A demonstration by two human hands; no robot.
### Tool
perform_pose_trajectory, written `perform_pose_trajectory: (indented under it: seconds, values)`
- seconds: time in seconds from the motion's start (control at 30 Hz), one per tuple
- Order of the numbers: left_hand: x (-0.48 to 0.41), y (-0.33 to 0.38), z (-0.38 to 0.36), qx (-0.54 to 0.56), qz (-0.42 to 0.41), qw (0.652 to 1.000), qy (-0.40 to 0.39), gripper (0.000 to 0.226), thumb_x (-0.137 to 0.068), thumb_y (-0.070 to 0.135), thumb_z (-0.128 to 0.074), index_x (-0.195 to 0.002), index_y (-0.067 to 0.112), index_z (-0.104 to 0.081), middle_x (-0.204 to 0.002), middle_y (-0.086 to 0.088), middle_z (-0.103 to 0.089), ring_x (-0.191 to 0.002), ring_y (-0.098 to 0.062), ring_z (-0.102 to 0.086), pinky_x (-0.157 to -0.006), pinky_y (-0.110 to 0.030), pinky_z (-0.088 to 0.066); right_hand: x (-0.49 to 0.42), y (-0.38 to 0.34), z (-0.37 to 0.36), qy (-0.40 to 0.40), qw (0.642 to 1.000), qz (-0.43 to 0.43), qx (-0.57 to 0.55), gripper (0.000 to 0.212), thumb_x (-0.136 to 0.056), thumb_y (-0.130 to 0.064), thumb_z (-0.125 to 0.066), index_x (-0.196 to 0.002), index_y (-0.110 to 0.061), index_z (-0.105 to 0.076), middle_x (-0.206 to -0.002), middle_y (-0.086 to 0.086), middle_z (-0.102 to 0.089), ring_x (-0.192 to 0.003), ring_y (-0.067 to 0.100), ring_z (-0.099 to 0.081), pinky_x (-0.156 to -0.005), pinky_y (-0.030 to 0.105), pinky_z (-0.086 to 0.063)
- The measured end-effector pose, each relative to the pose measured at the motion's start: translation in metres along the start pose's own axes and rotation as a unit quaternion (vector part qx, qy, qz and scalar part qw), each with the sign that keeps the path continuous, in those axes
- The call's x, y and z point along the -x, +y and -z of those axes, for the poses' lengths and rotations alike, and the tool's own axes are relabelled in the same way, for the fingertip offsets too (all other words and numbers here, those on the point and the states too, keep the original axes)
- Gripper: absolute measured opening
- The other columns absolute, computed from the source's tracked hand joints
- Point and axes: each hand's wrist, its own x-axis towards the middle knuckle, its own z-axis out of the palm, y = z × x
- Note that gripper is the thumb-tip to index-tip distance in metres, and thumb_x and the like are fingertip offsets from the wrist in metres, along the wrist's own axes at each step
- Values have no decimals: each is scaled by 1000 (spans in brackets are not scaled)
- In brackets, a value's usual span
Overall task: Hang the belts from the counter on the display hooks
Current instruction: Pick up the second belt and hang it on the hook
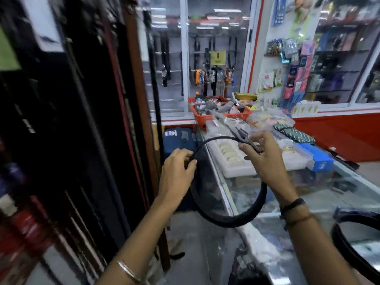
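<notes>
A black belt (pixel 224 220) curls in a wide loop in front of me, held above the edge of the glass counter (pixel 320 194). My left hand (pixel 176 173) pinches the strap on the loop's left side. My right hand (pixel 263 157) grips the buckle end at the upper right. A second black belt (pixel 345 243) lies coiled on the counter at the lower right. Many dark and brown belts (pixel 115 120) hang in a dense row on the display to my left; their hooks are out of sight in the blur.
On the counter stand a white compartment tray (pixel 238 167), a red basket (pixel 207 118) full of small goods, a blue box (pixel 318 159) and green patterned pouches (pixel 296 134). Glass showcases with hanging straps and packets line the back wall. A narrow floor strip runs between display and counter.
</notes>
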Motion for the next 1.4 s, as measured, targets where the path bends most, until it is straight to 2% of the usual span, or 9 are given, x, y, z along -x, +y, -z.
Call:
perform_pose_trajectory:
  seconds: [0.1, 0.2, 0.27, 0.37, 0.47, 0.63, 0.83, 1.13, 1.4]
  values:
    - [-5, -4, 53, 50, -39, 997, 52, 18, -85, 4, -64, -102, 9, -68, -99, -4, -67, -91, -18, -64, -85, -29, -51, 13, -47, -21, 58, 995, 50, -69, 30, -83, -18, -69, -80, -37, -46, -86, -6, -61, -82, 20, -66, -79, 48, -56]
    - [-11, 7, 104, 81, -81, 986, 120, 22, -86, -3, -59, -99, 11, -69, -96, -3, -68, -90, -10, -64, -82, -13, -48, 24, -91, -43, 110, 983, 88, -119, 21, -83, -9, -69, -87, -17, -50, -77, -16, -57, -68, -8, -59, -66, 10, -48]
    - [-12, 23, 136, 130, -105, 977, 131, 16, -90, 4, -58, -100, 12, -68, -96, -1, -69, -91, -5, -64, -81, -11, -48, 32, -116, -61, 126, 976, 111, -139, 22, -82, -6, -69, -87, -16, -49, -75, -16, -55, -63, -11, -55, -59, 3, -41]
    - [-12, 55, 170, 243, -109, 960, 83, 18, -90, 20, -61, -106, 11, -64, -99, -2, -70, -93, -7, -67, -81, -14, -51, 42, -149, -93, 137, 967, 146, -154, 29, -80, -12, -71, -86, -29, -49, -88, -19, -59, -80, -9, -59, -72, 4, -44]
    - [-16, 72, 199, 286, -109, 947, 102, 15, -86, 22, -67, -97, 17, -59, -88, 3, -65, -81, -6, -66, -71, -16, -52, 50, -178, -122, 159, 956, 187, -162, 29, -78, -28, -72, -99, -21, -54, -101, -26, -53, -97, -10, -53, -85, 8, -42]
    - [-25, 74, 245, 335, -115, 922, 155, 17, -84, 10, -68, -83, 25, -61, -83, 0, -66, -85, -24, -70, -78, -44, -60, 52, -222, -152, 194, 928, 278, -155, 26, -82, -24, -67, -96, -14, -48, -116, 0, -48, -107, -19, -38, -90, -4, -28]
    - [-54, 80, 290, 383, -144, 895, 180, 21, -85, 0, -64, -95, 17, -56, -84, -7, -64, -73, -14, -69, -61, -27, -60, 24, -266, -177, 173, 908, 306, -230, 20, -84, -21, -65, -95, -17, -49, -118, 1, -48, -113, 5, -47, -96, 13, -40]
    - [-109, 95, 325, 318, -181, 911, 191, 38, -88, 3, -60, -115, 29, -64, -95, -11, -64, -93, -32, -68, -73, -42, -62, -19, -318, -193, 230, 890, 297, -257, 43, -84, -18, -69, -124, -10, -54, -112, 2, -53, -105, 6, -51, -92, 3, -36]
    - [-123, 91, 327, 317, -187, 913, 178, 38, -89, 3, -60, -115, 30, -65, -89, -3, -59, -81, -17, -63, -68, -34, -63, -30, -321, -201, 231, 885, 293, -278, 44, -83, -19, -69, -124, -11, -56, -107, 3, -51, -103, 10, -53, -95, 15, -45]
